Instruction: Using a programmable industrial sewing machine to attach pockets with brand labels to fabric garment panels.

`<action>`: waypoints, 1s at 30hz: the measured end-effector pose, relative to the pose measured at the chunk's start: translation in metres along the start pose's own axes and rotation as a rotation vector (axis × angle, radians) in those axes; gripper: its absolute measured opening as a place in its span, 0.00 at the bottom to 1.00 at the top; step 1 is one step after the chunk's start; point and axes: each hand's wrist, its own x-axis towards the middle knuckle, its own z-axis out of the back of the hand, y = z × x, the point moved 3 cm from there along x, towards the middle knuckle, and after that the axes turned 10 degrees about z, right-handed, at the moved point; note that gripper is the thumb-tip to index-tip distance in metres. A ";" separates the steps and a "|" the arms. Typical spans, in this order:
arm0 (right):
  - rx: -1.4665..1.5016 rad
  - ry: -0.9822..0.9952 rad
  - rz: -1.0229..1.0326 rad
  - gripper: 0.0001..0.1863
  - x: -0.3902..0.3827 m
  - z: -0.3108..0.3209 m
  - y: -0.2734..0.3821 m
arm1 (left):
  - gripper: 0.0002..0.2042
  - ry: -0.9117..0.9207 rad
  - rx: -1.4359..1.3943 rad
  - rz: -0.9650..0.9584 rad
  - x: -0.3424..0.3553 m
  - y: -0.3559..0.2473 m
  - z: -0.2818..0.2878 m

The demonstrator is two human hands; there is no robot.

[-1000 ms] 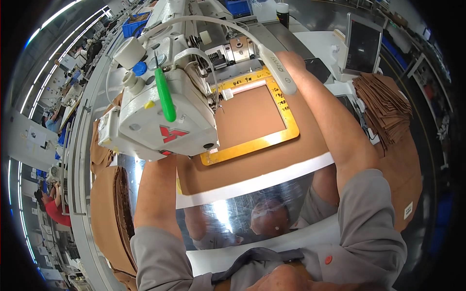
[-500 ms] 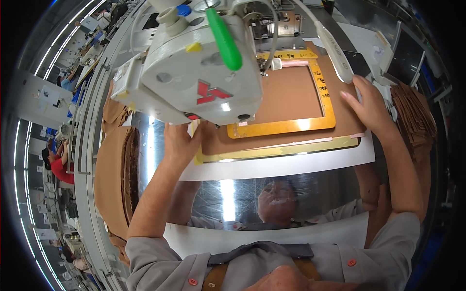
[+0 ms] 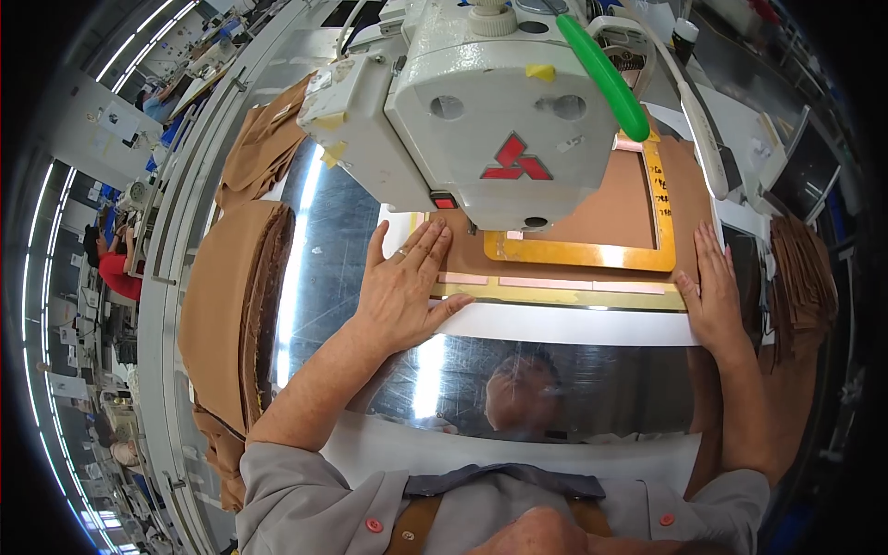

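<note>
My left hand point(image 3: 404, 296) lies with fingers extended on the left end of a brown panel point(image 3: 606, 203) and its pale yellow border strip point(image 3: 573, 299). My right hand point(image 3: 710, 287) rests, fingers stretched, along the right edge. A yellow frame point(image 3: 578, 254) with handwritten marks lies on the panel, partly hidden by the white sewing machine head point(image 3: 499, 102). A green-handled tool point(image 3: 601, 74) is on the machine. A white sheet point(image 3: 564, 324) shows below the panel, above the shiny metal plate point(image 3: 610, 388).
Brown fabric stacks stand at left point(image 3: 222, 314), upper left point(image 3: 259, 148) and right point(image 3: 800, 277). A screen point(image 3: 800, 176) and a dark cup point(image 3: 683, 39) are at the upper right. A co-worker in red point(image 3: 120, 273) sits far left; a metal rail point(image 3: 166, 240) runs between.
My hands have come back toward me and now lie flat at the panel's sides, my left hand out from behind the machine head. The pale yellow border strip has come into view; the camera view has shifted.
</note>
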 end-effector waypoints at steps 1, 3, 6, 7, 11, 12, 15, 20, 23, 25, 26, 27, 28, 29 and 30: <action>-0.004 -0.006 -0.002 0.35 0.001 -0.001 0.000 | 0.42 0.017 0.008 0.007 0.000 -0.001 0.003; -0.018 0.006 0.002 0.35 0.001 0.000 0.001 | 0.41 0.055 0.040 0.026 -0.002 -0.005 0.015; -0.023 0.003 0.008 0.35 0.000 -0.001 0.000 | 0.37 -0.054 0.022 0.000 0.000 -0.001 0.017; -0.014 -0.009 0.011 0.35 0.000 -0.002 0.000 | 0.32 -0.156 -0.084 0.041 0.007 0.001 0.021; -0.009 -0.015 0.012 0.35 0.001 -0.005 0.001 | 0.20 0.076 -0.335 0.170 0.050 0.002 0.020; -0.008 -0.020 0.010 0.35 0.000 -0.004 0.000 | 0.20 0.073 -0.336 0.176 0.062 0.005 0.017; 0.004 -0.026 0.009 0.36 0.001 -0.004 0.000 | 0.16 0.340 0.007 0.077 0.087 0.018 -0.019; -0.014 -0.029 0.023 0.36 -0.001 -0.005 0.003 | 0.12 -0.175 -0.382 -0.062 0.102 0.034 -0.023; -0.040 -0.010 0.009 0.36 0.001 -0.009 -0.001 | 0.10 0.062 -0.368 0.135 0.105 0.022 -0.007; -0.022 -0.015 -0.002 0.36 -0.002 -0.009 -0.002 | 0.11 0.047 -0.266 0.086 0.099 0.019 -0.005; -0.022 -0.016 -0.001 0.36 -0.002 -0.007 -0.002 | 0.12 0.032 -0.163 0.042 0.094 0.018 -0.003; -0.012 -0.029 0.003 0.36 -0.002 -0.006 -0.001 | 0.12 0.033 -0.158 0.040 0.087 0.023 -0.006; -0.003 -0.040 0.007 0.36 -0.001 -0.005 0.001 | 0.13 -0.107 -0.077 0.051 0.078 0.031 -0.009; 0.000 -0.041 0.007 0.36 0.001 -0.004 0.002 | 0.14 -0.247 0.003 0.063 0.069 0.036 -0.009; -0.005 -0.057 0.010 0.36 0.001 -0.002 0.003 | 0.14 -0.239 0.002 0.058 0.062 0.032 0.001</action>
